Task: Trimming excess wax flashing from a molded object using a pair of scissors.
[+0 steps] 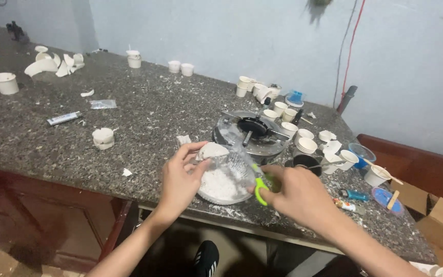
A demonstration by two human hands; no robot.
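Nearest me, my right hand [296,195] grips green-handled scissors [260,188]; my left hand [180,179] pinches a clear plastic bag [226,177] of white powder. Bag seems uncut yet.

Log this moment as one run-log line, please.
left hand: holds clear bag of white granules | right hand: grips green-handled scissors at bag | surface: speckled stone counter

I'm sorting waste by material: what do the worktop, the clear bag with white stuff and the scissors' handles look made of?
The speckled grey worktop looks like polished granite or similar stone: mottled grain, slight sheen. The clear bag of white granules, held by the left hand, looks like thin glossy plastic film, see-through and crinkled. The lime-green scissor handles in the right hand look like smooth moulded plastic.
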